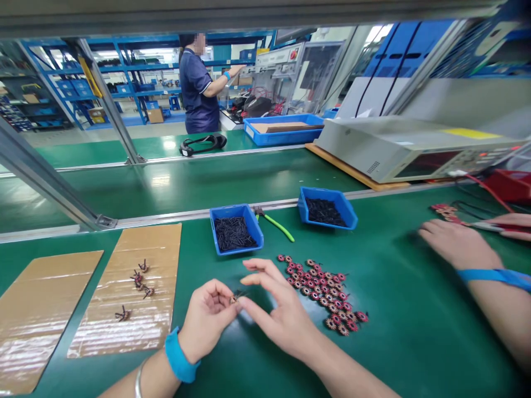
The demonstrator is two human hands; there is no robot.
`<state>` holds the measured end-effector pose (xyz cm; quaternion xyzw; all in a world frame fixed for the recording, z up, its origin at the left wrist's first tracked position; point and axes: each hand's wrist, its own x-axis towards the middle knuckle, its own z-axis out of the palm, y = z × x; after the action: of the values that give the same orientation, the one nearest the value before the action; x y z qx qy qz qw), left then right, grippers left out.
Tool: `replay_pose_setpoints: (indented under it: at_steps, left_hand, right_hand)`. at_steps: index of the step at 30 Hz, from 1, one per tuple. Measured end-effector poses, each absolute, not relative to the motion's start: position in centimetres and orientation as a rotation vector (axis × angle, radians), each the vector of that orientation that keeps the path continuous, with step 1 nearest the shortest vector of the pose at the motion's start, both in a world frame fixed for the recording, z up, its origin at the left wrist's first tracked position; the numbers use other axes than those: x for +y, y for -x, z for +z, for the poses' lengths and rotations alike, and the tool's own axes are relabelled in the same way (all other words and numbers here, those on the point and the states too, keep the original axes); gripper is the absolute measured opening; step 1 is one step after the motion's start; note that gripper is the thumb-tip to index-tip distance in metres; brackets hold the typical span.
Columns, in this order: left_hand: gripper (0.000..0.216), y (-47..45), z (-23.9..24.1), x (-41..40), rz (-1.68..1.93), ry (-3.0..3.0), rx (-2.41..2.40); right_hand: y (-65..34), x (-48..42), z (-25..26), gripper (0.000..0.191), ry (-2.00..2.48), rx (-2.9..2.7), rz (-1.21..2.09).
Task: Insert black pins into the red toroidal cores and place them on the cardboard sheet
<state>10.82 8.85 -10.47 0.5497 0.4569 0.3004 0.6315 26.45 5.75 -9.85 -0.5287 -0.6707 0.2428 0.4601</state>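
My left hand [209,312] pinches a small motor stator [233,299] between thumb and fingertips, with thin dark leads sticking out of it. Close against it is my right hand [282,309], its thumb at the part and its index and middle fingers spread apart above. To the right lies a cluster of red and copper-coloured stators [327,293]. Beyond my hands stand a blue bin [259,246] of short black tubes and a second blue bin [352,221] of similar black pieces. Several stators with black-sleeved leads [138,281] rest on a cardboard sheet [155,243] at left.
Green-handled cutters [280,228] lie between the bins. Another cardboard sheet [37,298] is at far left. A co-worker's hand [460,246] works at right near a few stators [446,211]. A grey instrument [398,146] stands behind; a person [199,91] stands across the bench.
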Motion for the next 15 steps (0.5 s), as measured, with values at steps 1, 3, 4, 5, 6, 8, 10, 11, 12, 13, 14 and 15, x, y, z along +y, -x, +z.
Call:
replay_pose_setpoints:
  at_steps: [1,3,4,5,6,8,10,11,12,13,14,15]
  left_hand:
    - [0.030,-10.8,-10.5,8.8,0.685,-1.258,1.040]
    - [0.029,-10.8,-10.4,8.8,0.671,-1.264,1.033]
    - [0.029,-10.7,-10.4,8.8,0.660,-1.271,1.035]
    - [0.028,-10.7,-10.4,8.8,0.650,-1.278,1.037]
    - [0.028,-10.6,-10.4,8.9,0.641,-1.281,1.039]
    - [0.029,-10.6,-10.4,8.9,0.640,-1.262,1.036]
    - [0.030,-10.5,-10.3,9.0,0.650,-1.237,1.019]
    - [0.030,-10.5,-10.3,9.0,0.654,-1.230,1.008]
    - [0.030,-10.5,-10.2,9.0,0.656,-1.227,1.000]
    - [0.030,-10.5,-10.1,9.0,0.653,-1.225,0.996]
    - [0.031,-10.5,-10.0,9.1,0.647,-1.221,0.998]
    - [0.033,-10.5,-9.9,9.1,0.642,-1.209,1.006]
  right_hand:
    - [-26.4,5.8,-10.0,0.013,1.307,-1.691,0.545]
    - [-26.4,6.0,-10.1,0.015,1.322,-1.689,0.500]
    - [-26.7,6.1,-10.1,0.016,1.338,-1.647,0.493]
    - [-27.0,6.3,-9.9,0.016,1.360,-1.593,0.490]
    - [-27.4,6.7,-9.5,0.017,1.379,-1.541,0.486]
    - [-28.4,7.9,-8.5,0.018,1.398,-1.496,0.464]
    - [-28.8,10.0,-7.2,0.019,1.392,-1.589,0.442]
    - [-28.8,11.3,-6.6,0.019,1.391,-1.702,0.437]
    - [-28.5,12.8,-6.1,0.019,1.438,-1.830,0.444]
    - [-28.1,14.3,-5.7,0.020,1.540,-1.977,0.445]
    - [-27.5,15.7,-5.4,0.024,1.672,-2.134,0.423]
    - [-26.9,17.0,-5.3,0.026,1.734,-2.183,0.428]
